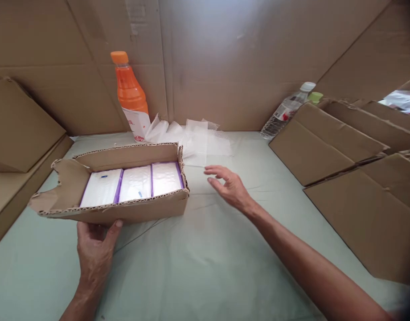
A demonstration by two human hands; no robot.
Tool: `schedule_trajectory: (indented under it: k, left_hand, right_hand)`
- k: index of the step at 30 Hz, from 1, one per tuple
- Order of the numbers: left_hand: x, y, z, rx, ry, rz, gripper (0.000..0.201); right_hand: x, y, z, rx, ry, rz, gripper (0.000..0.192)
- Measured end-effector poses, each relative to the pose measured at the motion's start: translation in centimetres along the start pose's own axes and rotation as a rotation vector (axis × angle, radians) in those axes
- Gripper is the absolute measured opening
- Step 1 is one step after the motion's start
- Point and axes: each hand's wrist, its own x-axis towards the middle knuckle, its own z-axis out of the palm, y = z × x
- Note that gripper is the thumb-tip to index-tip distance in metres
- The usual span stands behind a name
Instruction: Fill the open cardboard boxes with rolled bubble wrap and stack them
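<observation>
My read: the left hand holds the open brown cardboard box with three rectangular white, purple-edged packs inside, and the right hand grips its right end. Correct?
Not the last part: the head view shows the right hand apart from the open brown cardboard box, gripping nothing. The rest is right: the left hand holds that box, with three rectangular white, purple-edged packs inside.

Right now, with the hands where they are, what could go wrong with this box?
Only the left hand is on the cardboard box, toward its left end; the right hand is clear of it, so the box might tip or swing.
Its top is open, so the three white packs could slide if it tilts.
The orange bottle stands close behind, and a backward push might knock it.
</observation>
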Motion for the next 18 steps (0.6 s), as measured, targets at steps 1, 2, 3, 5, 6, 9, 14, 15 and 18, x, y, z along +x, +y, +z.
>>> schedule_trajectory:
  k: [1,2,3,5,6,9,14,15,18]
  left_hand:
    - [-0.1,0.0,0.1,0.010,0.009,-0.018,0.060]
    - [-0.1,0.0,0.2,0.013,0.016,-0.027,0.061]
    - [-0.2,0.1,0.3,0.012,0.016,-0.026,0.064]
    - [-0.2,0.1,0.4,0.014,0.008,-0.013,0.070]
    - [-0.1,0.1,0.5,0.019,0.004,-0.008,0.072]
    - [-0.1,0.2,0.7,0.037,0.006,-0.012,0.074]
    - [0.1,0.3,0.8,-0.014,-0.006,-0.041,0.076]
    - [0.2,0.2,0.8,-0.026,-0.020,-0.038,0.076]
    - [0.7,-0.3,0.7,-0.048,-0.048,-0.024,0.074]
  right_hand:
    - [1.0,1.3,-0.3,-0.113,0.010,0.008,0.027]
    - [2.1,2.4,-0.3,-0.228,-0.004,0.010,0.030]
    - [3.1,3.3,-0.1,-0.338,-0.036,0.002,0.034]
    - [5.2,4.5,0.8,-0.499,-0.107,-0.033,0.035]
    - [6.2,4.8,1.2,-0.544,-0.129,-0.049,0.031]
    - [8.3,5.1,1.0,-0.573,-0.123,-0.050,0.027]
    - [5.8,4.1,-6.3,-0.549,0.106,0.004,0.027]
    - [4.5,3.6,-8.1,-0.531,0.179,0.015,0.025]
    - [-0.3,1.3,-12.4,-0.421,0.400,0.123,0.021]
